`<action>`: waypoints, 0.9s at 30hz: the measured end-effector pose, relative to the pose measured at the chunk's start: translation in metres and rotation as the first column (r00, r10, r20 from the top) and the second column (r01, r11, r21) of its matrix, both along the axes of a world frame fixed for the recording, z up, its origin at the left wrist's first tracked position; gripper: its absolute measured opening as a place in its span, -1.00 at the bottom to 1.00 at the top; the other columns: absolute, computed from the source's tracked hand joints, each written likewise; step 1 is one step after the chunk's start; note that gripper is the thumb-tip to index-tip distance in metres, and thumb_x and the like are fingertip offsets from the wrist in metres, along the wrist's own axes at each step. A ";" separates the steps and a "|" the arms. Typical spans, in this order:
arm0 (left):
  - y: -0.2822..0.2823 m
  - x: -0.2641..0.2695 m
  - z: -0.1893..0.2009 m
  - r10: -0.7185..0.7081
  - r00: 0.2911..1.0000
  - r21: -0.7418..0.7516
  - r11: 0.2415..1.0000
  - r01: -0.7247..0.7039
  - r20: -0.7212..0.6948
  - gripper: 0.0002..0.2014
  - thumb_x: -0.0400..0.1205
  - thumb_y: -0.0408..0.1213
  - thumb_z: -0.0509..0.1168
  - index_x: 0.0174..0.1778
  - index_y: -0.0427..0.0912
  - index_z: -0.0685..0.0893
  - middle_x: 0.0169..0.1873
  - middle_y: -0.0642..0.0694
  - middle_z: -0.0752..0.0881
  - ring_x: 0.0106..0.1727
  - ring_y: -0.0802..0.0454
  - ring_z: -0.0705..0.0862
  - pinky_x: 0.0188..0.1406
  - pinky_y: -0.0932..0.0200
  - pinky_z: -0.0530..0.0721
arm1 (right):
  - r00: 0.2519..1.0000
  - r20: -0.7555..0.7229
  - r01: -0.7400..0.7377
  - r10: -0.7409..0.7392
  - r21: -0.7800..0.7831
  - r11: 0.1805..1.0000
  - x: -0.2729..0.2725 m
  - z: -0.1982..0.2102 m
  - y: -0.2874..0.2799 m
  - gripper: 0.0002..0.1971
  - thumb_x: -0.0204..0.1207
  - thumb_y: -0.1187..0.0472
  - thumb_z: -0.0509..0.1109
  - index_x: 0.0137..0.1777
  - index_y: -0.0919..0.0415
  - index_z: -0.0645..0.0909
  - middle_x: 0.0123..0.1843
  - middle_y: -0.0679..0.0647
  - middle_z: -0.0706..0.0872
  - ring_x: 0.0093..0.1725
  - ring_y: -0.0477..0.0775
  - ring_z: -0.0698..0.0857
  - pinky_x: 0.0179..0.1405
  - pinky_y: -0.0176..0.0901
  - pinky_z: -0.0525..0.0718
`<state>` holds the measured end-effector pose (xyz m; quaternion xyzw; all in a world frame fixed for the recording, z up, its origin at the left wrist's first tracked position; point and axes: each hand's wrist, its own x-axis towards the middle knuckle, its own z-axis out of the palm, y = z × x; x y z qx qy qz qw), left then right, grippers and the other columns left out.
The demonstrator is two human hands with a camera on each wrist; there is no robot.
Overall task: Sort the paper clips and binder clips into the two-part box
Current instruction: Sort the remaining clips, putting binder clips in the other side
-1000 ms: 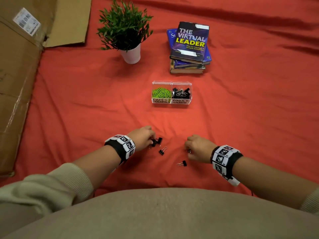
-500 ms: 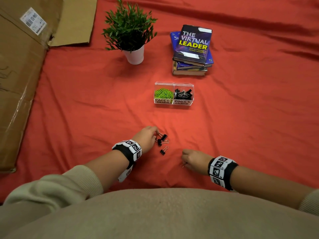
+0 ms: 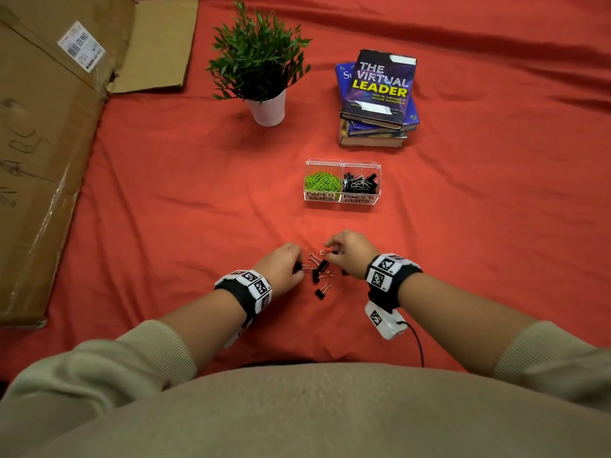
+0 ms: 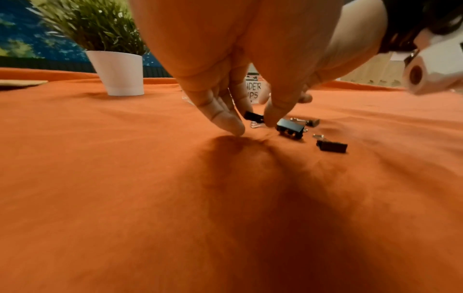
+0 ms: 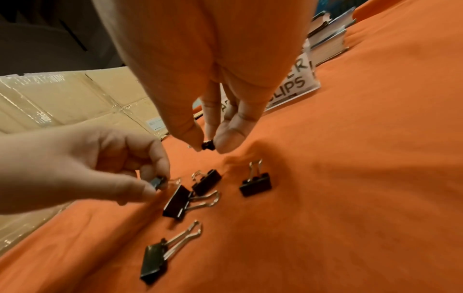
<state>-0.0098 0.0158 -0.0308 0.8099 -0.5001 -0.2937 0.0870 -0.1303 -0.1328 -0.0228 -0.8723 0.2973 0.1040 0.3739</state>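
Four binder clips (image 5: 255, 184) lie loose on the red cloth (image 3: 165, 193) between my hands. My left hand (image 5: 75, 168) pinches one clip (image 5: 157, 182); my right hand (image 5: 213, 99) pinches another (image 5: 208, 145) just above them.

left hand (image 5: 75, 168): low over cloth, thumb and forefinger pinching binder clip (image 5: 157, 182) | right hand (image 5: 213, 79): fingertips pinching second binder clip (image 5: 208, 145), close beside left

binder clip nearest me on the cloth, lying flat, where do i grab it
Probably pinch the small black binder clip across its black body, thumb and finger on the two long side edges, coming straight down from above. It lies flat on the orange cloth with its silver wire handles pointing away, clear of the other clips.
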 end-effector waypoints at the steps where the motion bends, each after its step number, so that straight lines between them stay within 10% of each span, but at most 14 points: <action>1: 0.001 0.000 0.003 0.043 0.999 -0.013 0.999 -0.043 -0.028 -0.80 0.51 -0.24 0.33 -0.01 -0.21 0.56 -0.04 -0.17 0.65 0.00 -0.14 0.63 -0.01 0.08 0.55 | 1.000 -0.018 -0.011 0.011 -0.008 1.000 0.004 -0.002 0.003 -0.69 0.43 0.23 0.44 0.17 0.25 0.70 0.05 0.20 0.72 0.04 0.18 0.70 0.17 -0.14 0.57; 9: -0.001 -0.016 0.003 0.018 0.993 -0.051 0.998 -0.024 -0.116 -0.81 0.51 -0.24 0.32 -0.01 -0.20 0.56 -0.05 -0.17 0.62 0.00 -0.14 0.62 0.01 0.01 0.57 | 0.977 -0.155 -0.160 0.148 -0.071 0.984 0.005 -0.016 0.021 -0.74 0.46 0.19 0.41 0.08 0.33 0.62 0.15 0.26 0.53 0.14 0.27 0.61 0.18 -0.02 0.54; 17: -0.011 -0.026 -0.006 -0.092 0.994 0.043 0.995 0.095 -0.065 -0.66 0.51 -0.22 0.38 0.14 -0.23 0.52 0.12 -0.18 0.52 0.12 -0.22 0.62 0.14 -0.12 0.60 | 0.992 -0.025 0.128 -0.126 0.101 0.987 -0.003 -0.013 0.008 -0.89 0.36 0.32 0.48 -0.12 0.27 0.68 -0.21 0.12 0.75 -0.21 0.01 0.63 -0.27 -0.30 0.50; 27: -0.020 -0.019 -0.008 -0.142 0.989 0.085 0.986 0.145 -0.036 -0.72 0.61 -0.20 0.28 0.16 -0.29 0.61 0.12 -0.21 0.53 0.09 -0.25 0.65 0.12 -0.09 0.61 | 0.895 0.229 0.413 -0.382 -0.108 0.904 0.035 0.045 -0.105 -0.92 0.43 0.30 0.47 -0.11 0.23 0.64 -0.09 0.16 0.76 -0.17 0.03 0.63 -0.17 -0.25 0.51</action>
